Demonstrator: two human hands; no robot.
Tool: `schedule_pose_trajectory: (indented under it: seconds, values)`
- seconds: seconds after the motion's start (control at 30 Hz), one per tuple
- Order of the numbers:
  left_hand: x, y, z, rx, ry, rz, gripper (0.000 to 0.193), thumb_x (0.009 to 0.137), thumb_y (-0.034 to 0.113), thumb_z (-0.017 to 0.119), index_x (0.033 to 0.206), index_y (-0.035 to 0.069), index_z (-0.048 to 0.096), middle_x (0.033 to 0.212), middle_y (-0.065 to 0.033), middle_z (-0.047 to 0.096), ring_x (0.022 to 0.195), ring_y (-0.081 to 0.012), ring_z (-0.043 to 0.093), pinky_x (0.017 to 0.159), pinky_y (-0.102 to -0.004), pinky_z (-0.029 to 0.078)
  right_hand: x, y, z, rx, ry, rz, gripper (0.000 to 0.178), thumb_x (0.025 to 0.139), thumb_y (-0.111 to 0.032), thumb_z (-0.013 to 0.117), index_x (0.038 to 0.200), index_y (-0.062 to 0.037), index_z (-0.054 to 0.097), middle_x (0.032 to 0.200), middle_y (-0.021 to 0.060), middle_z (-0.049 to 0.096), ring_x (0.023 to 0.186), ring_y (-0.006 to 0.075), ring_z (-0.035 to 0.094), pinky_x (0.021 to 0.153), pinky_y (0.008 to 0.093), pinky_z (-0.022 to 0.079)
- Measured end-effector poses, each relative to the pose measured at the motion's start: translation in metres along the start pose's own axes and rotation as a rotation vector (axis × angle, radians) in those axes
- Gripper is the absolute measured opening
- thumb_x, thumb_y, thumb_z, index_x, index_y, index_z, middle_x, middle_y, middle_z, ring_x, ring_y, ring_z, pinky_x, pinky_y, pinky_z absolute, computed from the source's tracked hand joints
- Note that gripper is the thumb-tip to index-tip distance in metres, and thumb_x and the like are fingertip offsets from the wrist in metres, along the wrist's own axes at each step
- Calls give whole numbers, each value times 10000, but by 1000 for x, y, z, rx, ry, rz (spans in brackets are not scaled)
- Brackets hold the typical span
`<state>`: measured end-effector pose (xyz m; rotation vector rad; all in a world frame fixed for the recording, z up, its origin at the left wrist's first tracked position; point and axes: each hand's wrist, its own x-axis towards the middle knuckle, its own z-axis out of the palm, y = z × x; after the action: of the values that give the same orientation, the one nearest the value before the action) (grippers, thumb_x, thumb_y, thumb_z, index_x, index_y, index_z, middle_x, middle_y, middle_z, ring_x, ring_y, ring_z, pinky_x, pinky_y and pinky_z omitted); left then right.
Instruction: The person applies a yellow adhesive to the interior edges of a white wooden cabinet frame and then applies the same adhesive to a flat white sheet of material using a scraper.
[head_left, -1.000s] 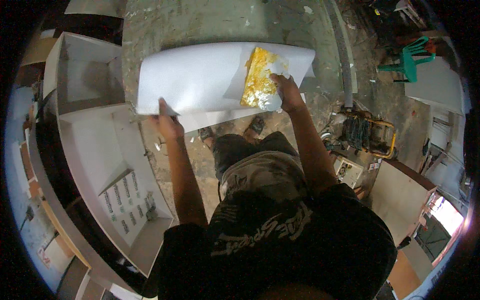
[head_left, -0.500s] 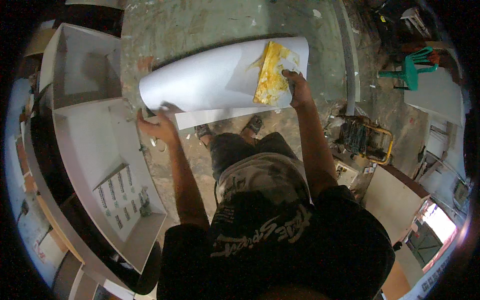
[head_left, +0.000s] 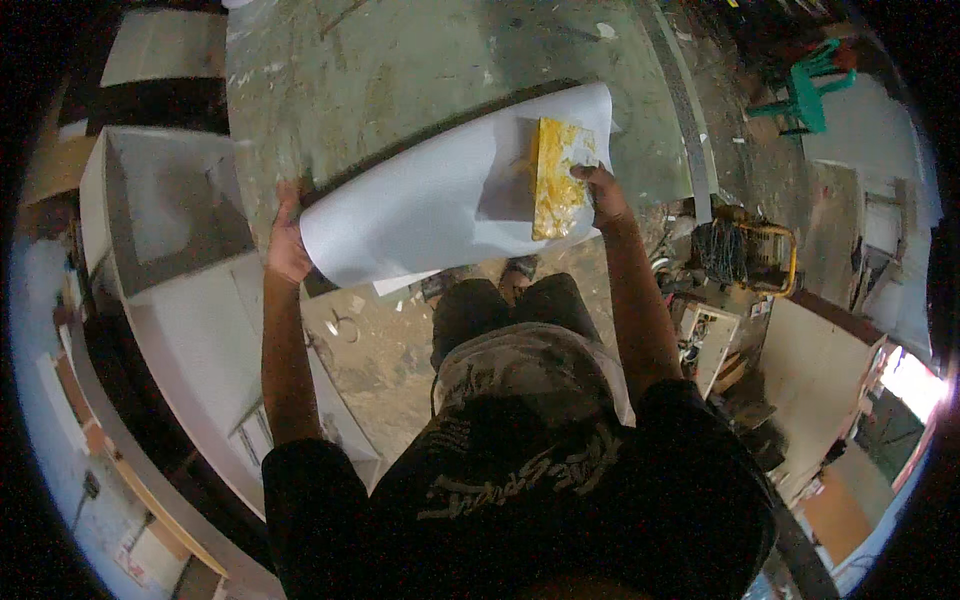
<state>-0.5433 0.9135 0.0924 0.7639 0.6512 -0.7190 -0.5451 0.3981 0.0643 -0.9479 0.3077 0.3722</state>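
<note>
A white sheet (head_left: 420,190), curled into a loose roll, lies slantwise on the worn green tabletop. My left hand (head_left: 288,245) is against its left end, fingers stretched out along the edge and the palm beside the roll. At the roll's right part, my right hand (head_left: 606,200) is closed on a flat rectangular plate (head_left: 560,185) smeared with yellow, the thumb on its upper face and the other fingers hidden beneath. The plate is over the white sheet and casts a shadow on it.
White open cabinet boxes (head_left: 190,310) stand close on the left. To the right are a green plastic chair (head_left: 805,95), a yellow-framed item with cables (head_left: 735,255) and a pale cabinet panel (head_left: 815,375). Scraps litter the floor (head_left: 375,335) near my feet.
My left hand has moved from below the roll's left end up against that end. The roll looks more slanted, and the plate in my right hand stands more upright in view.
</note>
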Motion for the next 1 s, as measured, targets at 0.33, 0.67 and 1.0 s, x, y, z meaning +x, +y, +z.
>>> schedule_pose_trajectory:
  seconds: [0.33,0.67,1.0]
  values:
    - [44,55,-35,23,116,717,573,912,369,540,1314,-38,516,1323,-175,565,1240,-318,525,1058,-459,395,3,13,-13,-42,20,16,522,743,-148,653,1216,42,545,1048,135,683,936,227,678,856,365,546]
    - [79,157,42,-27,-403,236,655,891,401,508,1384,-29,468,1323,-203,545,1200,-302,531,1042,-396,407,6,17,-12,95,-84,59,597,737,-143,648,1290,38,514,1107,132,675,937,240,688,861,376,554]
    - [56,178,19,729,-138,703,888,612,179,694,1436,-17,425,1456,-159,457,1255,-246,505,1090,-353,354,9,9,6,152,-118,30,613,756,-109,631,1325,49,470,1160,159,659,980,266,684,880,390,553]
